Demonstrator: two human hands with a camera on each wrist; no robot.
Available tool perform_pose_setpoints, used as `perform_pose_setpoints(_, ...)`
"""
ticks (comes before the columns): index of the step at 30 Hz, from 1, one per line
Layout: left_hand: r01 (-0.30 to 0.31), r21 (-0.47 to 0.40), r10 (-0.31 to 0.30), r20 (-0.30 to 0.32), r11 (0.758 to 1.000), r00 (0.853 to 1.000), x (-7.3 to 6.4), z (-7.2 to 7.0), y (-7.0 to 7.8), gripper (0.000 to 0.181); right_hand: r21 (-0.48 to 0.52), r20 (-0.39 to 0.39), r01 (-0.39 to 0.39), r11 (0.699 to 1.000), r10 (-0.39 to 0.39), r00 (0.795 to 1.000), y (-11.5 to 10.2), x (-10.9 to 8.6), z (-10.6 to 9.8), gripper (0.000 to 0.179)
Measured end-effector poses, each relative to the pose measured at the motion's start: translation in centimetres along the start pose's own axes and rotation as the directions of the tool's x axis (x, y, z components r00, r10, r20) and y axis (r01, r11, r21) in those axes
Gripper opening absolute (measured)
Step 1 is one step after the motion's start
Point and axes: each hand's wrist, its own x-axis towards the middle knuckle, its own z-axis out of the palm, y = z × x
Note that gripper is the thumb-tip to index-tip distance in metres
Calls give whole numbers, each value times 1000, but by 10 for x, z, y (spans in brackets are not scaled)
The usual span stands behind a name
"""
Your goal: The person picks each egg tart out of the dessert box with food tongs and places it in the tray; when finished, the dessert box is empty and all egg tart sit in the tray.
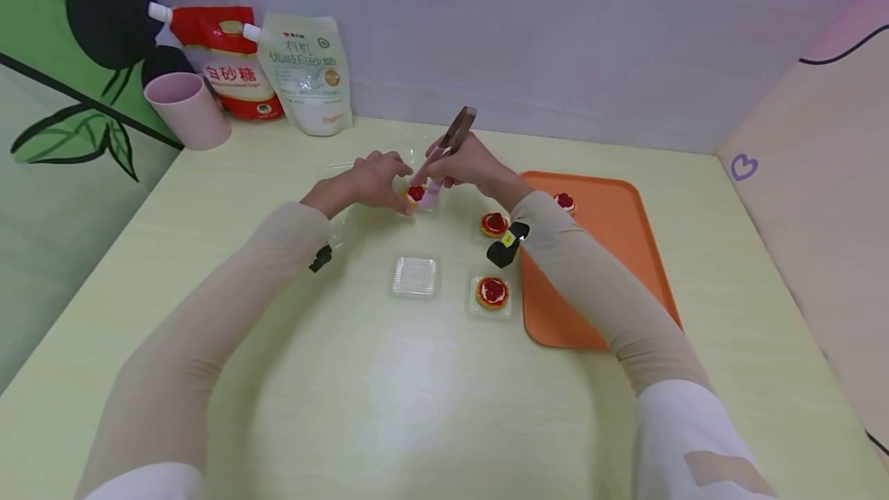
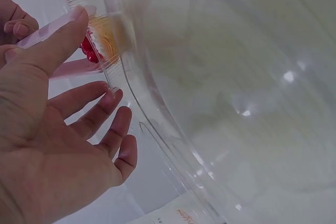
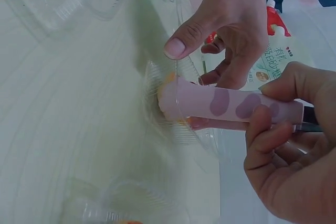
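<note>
A small fruit tart (image 1: 415, 193) with red topping sits in a clear plastic box (image 3: 152, 90) near the back middle of the table. My right hand (image 1: 472, 164) grips pink tongs (image 3: 210, 100) with darker spots; their tips are around the tart, inside the box. From the other side, my left hand (image 1: 375, 180) holds the box, thumb at one edge and fingertips at the opposite edge in the left wrist view. Nearer me, another clear box (image 1: 414, 276) lies in front of the hands.
Two boxed tarts, one farther (image 1: 495, 224) and one nearer (image 1: 492, 293), stand left of an orange tray (image 1: 556, 307). Another tart (image 1: 565, 202) shows on the tray beside my right forearm. A pink cup (image 1: 187, 110), a red sugar pouch (image 1: 236, 72) and a pale pouch (image 1: 309, 76) stand back left.
</note>
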Motion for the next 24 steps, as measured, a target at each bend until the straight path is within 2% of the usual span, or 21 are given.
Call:
perform_pose_setpoints(8, 20, 4, -20, 9, 1000, 1000, 1, -1, 1, 75, -75, 13, -22, 997, 23, 1000, 3, 6, 6, 29)
perform_pose_setpoints(15, 26, -17, -26, 8, 1000, 1000, -1, -1, 2, 73, -120, 48, 18, 993, -12, 999, 0, 4, 7, 26)
perform_pose_setpoints(24, 24, -44, -24, 3, 999, 1000, -3, 0, 3, 72, -63, 49, 54, 997, -51, 997, 5, 1, 2, 25)
